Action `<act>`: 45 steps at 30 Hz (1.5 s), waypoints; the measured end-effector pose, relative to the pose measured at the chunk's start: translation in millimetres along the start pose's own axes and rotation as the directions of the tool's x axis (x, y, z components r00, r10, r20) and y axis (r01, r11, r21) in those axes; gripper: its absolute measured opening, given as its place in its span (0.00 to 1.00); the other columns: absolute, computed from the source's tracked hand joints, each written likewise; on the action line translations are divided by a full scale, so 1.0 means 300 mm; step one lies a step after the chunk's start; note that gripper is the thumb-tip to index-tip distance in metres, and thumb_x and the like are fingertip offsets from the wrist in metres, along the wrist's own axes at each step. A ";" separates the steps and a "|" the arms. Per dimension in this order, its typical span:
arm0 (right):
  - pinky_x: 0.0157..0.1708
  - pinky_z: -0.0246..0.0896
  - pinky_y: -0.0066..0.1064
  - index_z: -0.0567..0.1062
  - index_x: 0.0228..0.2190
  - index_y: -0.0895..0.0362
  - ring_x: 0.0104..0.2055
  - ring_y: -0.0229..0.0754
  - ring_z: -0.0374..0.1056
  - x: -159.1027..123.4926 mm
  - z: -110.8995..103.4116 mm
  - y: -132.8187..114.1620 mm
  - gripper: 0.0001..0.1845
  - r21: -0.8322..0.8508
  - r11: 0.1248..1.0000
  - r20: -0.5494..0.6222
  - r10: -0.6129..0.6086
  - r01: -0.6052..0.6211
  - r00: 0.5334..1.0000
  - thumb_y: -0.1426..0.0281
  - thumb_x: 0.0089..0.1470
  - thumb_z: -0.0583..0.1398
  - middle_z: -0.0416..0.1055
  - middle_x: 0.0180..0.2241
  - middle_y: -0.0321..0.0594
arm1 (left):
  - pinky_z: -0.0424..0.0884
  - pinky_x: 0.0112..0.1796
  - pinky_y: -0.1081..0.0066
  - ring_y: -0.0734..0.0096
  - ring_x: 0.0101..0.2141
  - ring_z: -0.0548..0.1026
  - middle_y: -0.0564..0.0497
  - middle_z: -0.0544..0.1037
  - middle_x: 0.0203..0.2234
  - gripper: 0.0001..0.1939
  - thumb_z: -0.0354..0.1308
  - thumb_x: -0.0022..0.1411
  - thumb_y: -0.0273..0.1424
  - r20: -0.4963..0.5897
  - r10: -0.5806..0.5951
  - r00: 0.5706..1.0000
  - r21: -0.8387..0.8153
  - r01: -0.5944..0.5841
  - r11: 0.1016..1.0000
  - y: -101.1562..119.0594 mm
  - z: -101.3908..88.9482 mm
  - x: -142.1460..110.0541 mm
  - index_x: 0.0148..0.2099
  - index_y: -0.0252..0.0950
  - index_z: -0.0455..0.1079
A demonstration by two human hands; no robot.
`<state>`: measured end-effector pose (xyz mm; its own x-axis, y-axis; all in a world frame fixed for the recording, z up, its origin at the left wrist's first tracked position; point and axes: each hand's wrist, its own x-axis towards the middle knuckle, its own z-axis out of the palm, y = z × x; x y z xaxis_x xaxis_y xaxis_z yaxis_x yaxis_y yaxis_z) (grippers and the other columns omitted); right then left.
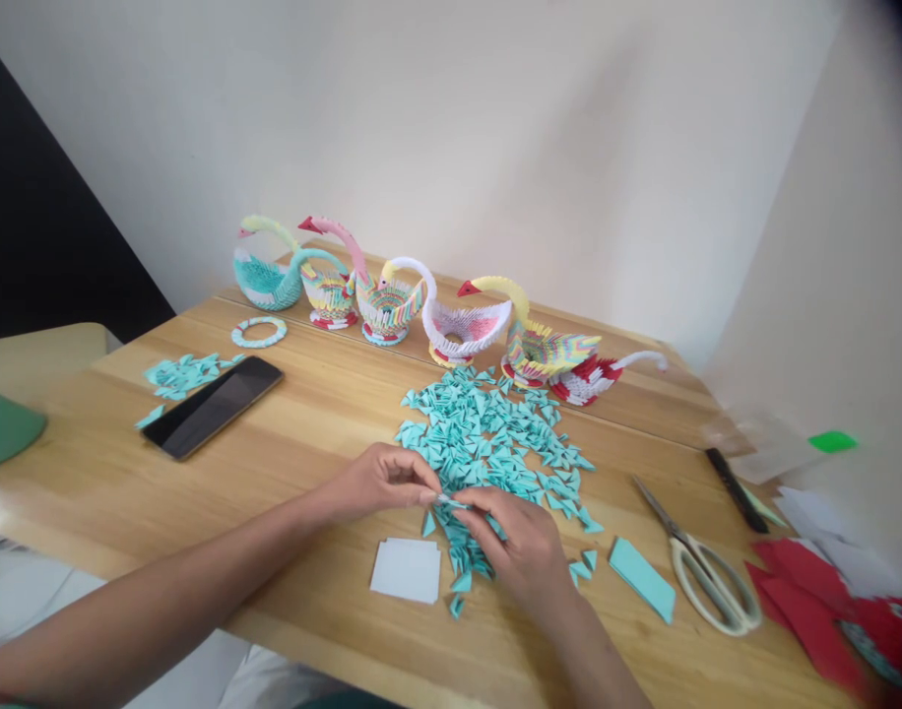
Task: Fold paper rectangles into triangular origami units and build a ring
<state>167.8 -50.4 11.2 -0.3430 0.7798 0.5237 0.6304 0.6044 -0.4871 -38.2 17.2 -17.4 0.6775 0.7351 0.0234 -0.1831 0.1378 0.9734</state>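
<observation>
A light-brown, wood-grained worktop (318, 492) is backed by a plain off-white wall (495, 128), bordered at the far left by a slanting black panel (44, 197). Well left of the heap of turquoise folded-paper triangles (470, 433), a slim, dark-screened phone (211, 406) is laid at a slant, with loose turquoise triangles (181, 377) scattered beside it and a flat white-and-turquoise ring (259, 332) set beyond. Behind the heap, a row of multicoloured folded-paper swans (470, 330) is stood upright, stretched out to both sides of it.

At the heap's near left edge, the left hand (399, 483) is held with its grip pinched on a small pale-blue folded-paper piece (446, 501). A pile of square white paper sheets (405, 570) is placed left of the heap's near end. The piece is held over that near end, its long axis laid roughly crosswise from hand to hand; which way its tip is pointed cannot be told. Its other side is pinched by the grip of the right hand (514, 542).

Right of the heap, turquoise paper rectangles (641, 579), white-handled metal scissors (706, 571) and red paper sheets (805, 591) are laid out.
</observation>
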 end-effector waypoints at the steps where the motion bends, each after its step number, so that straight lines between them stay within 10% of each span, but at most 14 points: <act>1: 0.32 0.68 0.29 0.75 0.37 0.55 0.33 0.40 0.75 0.000 -0.001 -0.001 0.07 0.002 1.000 -0.001 0.004 -0.004 1.000 0.68 0.61 0.57 0.79 0.32 0.39 | 0.67 0.34 0.76 0.76 0.29 0.73 0.51 0.77 0.27 0.10 0.67 0.52 0.32 0.002 -0.002 1.000 0.001 0.002 1.000 0.000 0.000 0.000 0.33 0.29 0.75; 45: 0.37 0.69 0.32 0.74 0.37 0.55 0.35 0.42 0.74 0.007 0.018 0.072 0.06 -0.086 0.993 0.017 0.082 -0.081 0.996 0.69 0.59 0.57 0.77 0.34 0.40 | 0.69 0.34 0.73 0.74 0.27 0.74 0.50 0.79 0.24 0.18 0.71 0.45 0.38 -0.078 -0.023 0.997 0.005 0.024 1.000 -0.016 -0.018 0.027 0.32 0.28 0.74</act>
<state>177.0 -34.9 -2.0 -0.3016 0.8295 0.4700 0.7134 0.5234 -0.4659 -35.7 26.0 -23.1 0.6240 0.7812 -0.0172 -0.1630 0.1517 0.9749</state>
